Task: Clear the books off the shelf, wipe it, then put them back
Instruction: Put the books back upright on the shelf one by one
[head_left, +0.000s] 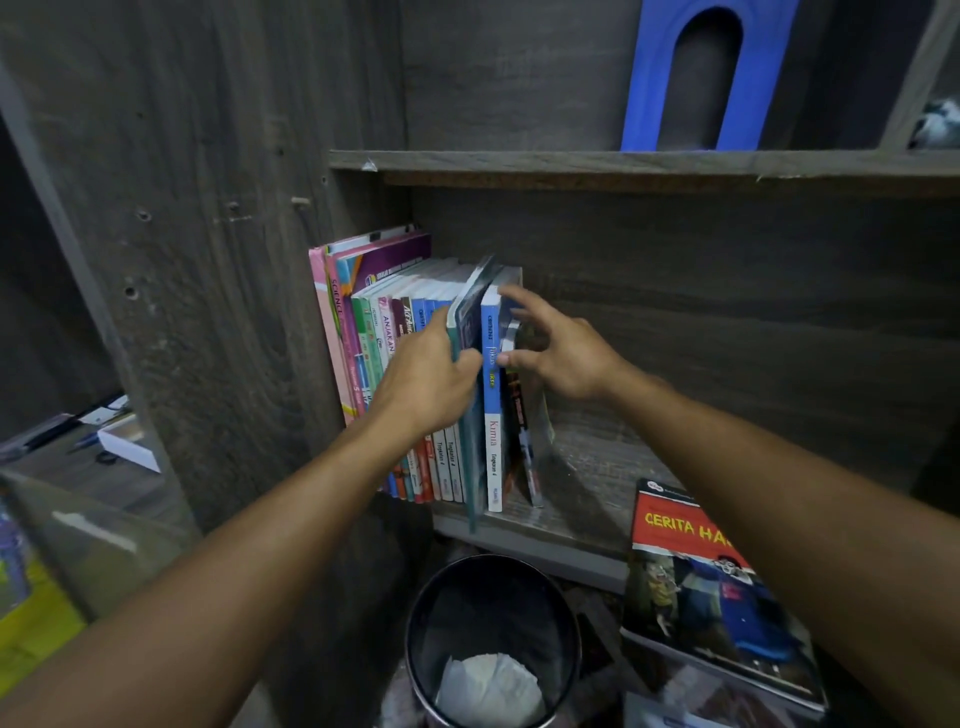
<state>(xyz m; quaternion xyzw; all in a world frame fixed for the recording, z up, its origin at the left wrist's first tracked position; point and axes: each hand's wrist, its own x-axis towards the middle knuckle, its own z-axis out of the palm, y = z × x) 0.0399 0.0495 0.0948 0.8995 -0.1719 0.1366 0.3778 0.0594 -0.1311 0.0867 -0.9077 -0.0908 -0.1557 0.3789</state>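
Note:
Several books (374, 332) stand upright in a row at the left end of the dark wooden shelf (597, 467). My left hand (428, 379) grips a thin teal book (470, 395) that sticks out of the row past the shelf's front edge. To its right stands a blue and white book (492, 431), then a dark book (522, 431) at the end of the row. My right hand (558, 348) is spread, its fingers and thumb touching the tops of these last books.
A red book (701, 582) titled "Cerita" lies on a stack below the shelf at the right. A black bin (491, 639) with crumpled paper stands under the shelf. A blue plastic piece (706, 73) sits on the shelf above. A desk with papers lies left.

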